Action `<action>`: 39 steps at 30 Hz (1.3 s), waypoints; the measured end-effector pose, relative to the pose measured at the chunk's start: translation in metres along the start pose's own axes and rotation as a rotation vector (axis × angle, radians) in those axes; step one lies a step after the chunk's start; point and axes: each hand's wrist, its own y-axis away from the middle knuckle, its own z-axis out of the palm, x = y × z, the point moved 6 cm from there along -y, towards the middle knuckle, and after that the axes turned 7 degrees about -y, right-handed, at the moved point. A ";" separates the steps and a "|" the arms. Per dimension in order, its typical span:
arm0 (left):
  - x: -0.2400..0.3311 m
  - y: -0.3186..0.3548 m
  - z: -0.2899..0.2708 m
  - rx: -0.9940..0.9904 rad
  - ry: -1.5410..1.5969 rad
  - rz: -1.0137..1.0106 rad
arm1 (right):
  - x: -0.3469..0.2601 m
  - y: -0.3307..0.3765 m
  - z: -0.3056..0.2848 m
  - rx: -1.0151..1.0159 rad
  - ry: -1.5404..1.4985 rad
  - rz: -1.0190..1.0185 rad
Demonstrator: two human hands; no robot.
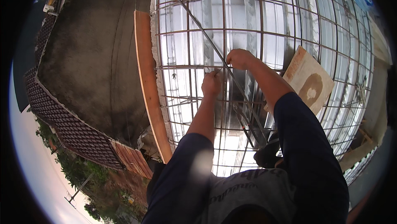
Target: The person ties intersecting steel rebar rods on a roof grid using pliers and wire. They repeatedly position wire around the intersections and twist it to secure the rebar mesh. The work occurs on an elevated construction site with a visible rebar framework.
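Note:
A grid of thin steel bars [188,50] stretches over ribbed, shiny metal decking [237,15]. A loose-looking dark rod [198,22] runs diagonally across it, passing by both hands. My left hand [211,84] is closed, its fingertips pinched beside a bar crossing; a thin, wire-like bit shows at them, too small to name surely. Just above and to the right, my right hand [240,58] is curled closed against the diagonal rod near the same crossing. Whatever lies inside its fingers is hidden.
An orange-brown plank [145,75] stands along the deck's left edge, with a drop and a grey wall [91,58] beyond. A stained plywood board [310,79] lies right of my arm. A long-handled tool [244,127] rests near my dark shoe [268,153].

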 end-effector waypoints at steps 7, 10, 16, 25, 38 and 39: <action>0.017 -0.004 -0.018 0.052 -0.041 0.129 | 0.015 -0.010 0.023 0.123 0.018 -0.031; 0.024 -0.022 -0.014 -0.219 0.045 0.120 | 0.033 -0.016 0.034 0.224 -0.065 -0.051; 0.035 -0.012 -0.025 -0.519 0.697 -0.337 | -0.009 0.060 0.031 0.500 -0.937 0.283; 0.047 -0.009 -0.033 -0.549 0.433 -0.260 | -0.032 0.060 0.037 0.458 -0.361 0.186; 0.058 0.022 0.000 -0.706 0.999 -0.284 | 0.021 -0.003 0.033 0.215 -0.127 0.067; 0.056 0.025 0.000 -0.670 1.053 -0.309 | 0.018 -0.004 0.039 0.205 -0.115 0.042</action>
